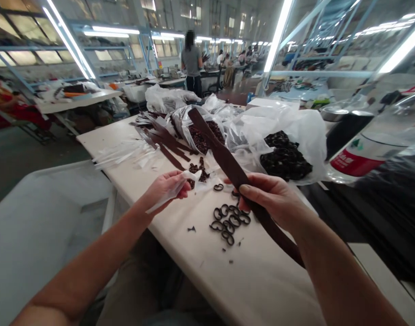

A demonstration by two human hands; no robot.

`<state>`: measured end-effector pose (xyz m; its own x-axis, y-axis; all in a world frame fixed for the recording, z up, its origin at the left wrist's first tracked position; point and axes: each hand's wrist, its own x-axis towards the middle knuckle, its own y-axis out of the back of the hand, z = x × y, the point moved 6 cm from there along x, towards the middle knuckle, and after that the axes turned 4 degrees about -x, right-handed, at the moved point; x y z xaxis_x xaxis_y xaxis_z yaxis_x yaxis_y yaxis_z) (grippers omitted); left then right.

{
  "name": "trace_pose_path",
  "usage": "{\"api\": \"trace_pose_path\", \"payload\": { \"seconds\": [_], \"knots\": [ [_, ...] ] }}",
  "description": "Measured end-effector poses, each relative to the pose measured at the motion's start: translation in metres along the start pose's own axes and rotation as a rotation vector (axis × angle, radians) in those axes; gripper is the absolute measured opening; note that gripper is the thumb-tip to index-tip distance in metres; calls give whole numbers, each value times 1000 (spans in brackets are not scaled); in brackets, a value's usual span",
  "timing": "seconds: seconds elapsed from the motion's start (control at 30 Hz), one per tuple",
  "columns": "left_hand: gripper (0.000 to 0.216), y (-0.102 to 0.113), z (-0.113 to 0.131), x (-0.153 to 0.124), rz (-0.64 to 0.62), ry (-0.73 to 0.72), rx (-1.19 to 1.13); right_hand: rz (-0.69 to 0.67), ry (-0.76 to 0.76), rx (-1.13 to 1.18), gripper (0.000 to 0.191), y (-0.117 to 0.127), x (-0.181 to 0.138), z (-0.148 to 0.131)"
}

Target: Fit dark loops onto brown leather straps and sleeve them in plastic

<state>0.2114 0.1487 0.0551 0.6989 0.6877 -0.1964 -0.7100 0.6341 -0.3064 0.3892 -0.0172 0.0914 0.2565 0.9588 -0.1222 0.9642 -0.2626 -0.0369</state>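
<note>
My right hand (273, 197) is closed round a long dark brown strap (224, 158), which slants up over the table and runs down behind my wrist. My left hand (166, 188) pinches a thin clear plastic strip (180, 183) just left of it. Below both hands lie several dark oval metal rings (229, 222) on the white table (207, 258). One lone ring (218, 187) lies between my hands.
Open plastic bags hold small dark parts: one (203, 133) behind the strap, one (285, 158) to the right. More brown straps (164, 140) and clear sleeves (126, 154) lie at the left. A bottle with a red label (360, 156) lies at right. A person (192, 61) stands far back.
</note>
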Motion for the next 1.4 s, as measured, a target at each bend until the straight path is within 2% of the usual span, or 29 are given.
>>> {"api": "trace_pose_path", "payload": {
  "seconds": [0.1, 0.2, 0.27, 0.4, 0.47, 0.6, 0.67, 0.73, 0.77, 0.8, 0.87, 0.93, 1.0, 1.07, 1.17, 1.27, 1.4],
  "knots": [
    [30, -10, 8, -19, -140, -74, 198, -115, 82, 46, 27, -24, 4, 1],
    [30, -21, 29, -21, -186, -182, 364, -304, 114, 57, 27, -52, 4, 10],
    [28, -26, 43, -17, -158, -244, 405, -378, 84, 26, 28, -64, 4, 20],
    [20, -21, 70, -5, 25, -450, 415, -361, -6, -8, 29, -72, 1, 31],
    [16, -11, 81, -3, 138, -572, 461, -368, -23, 0, 29, -76, -2, 29],
    [14, 26, 85, -5, 270, -676, 625, -389, -10, -53, 28, -94, 1, 21],
    [17, 55, 84, -22, 426, -759, 723, -335, 10, -102, 27, -101, 7, 19],
    [21, 82, 78, -51, 608, -833, 776, -273, 30, -137, 26, -109, 15, 19],
    [30, 92, 70, -67, 651, -829, 772, -255, 38, -149, 27, -114, 19, 20],
    [41, 97, 60, -80, 625, -778, 748, -247, 43, -163, 28, -119, 22, 21],
    [46, 92, 29, -101, 407, -574, 670, -261, 45, -198, 29, -133, 28, 25],
    [40, 71, -5, -117, 148, -343, 572, -288, 53, -246, 26, -149, 32, 29],
    [39, 52, -30, -129, 21, -184, 392, -296, 89, -314, 23, -164, 35, 30],
    [35, 47, -45, -134, 41, -107, 200, -291, 136, -401, 22, -176, 37, 30],
    [26, 60, -66, -139, 121, 4, 45, -283, 180, -511, 21, -189, 40, 29],
    [16, 72, -91, -152, 76, 132, 20, -247, 195, -601, 21, -197, 43, 25],
    [10, 75, -114, -176, -27, 223, 39, -224, 214, -686, 19, -210, 46, 23]
  ]
}}
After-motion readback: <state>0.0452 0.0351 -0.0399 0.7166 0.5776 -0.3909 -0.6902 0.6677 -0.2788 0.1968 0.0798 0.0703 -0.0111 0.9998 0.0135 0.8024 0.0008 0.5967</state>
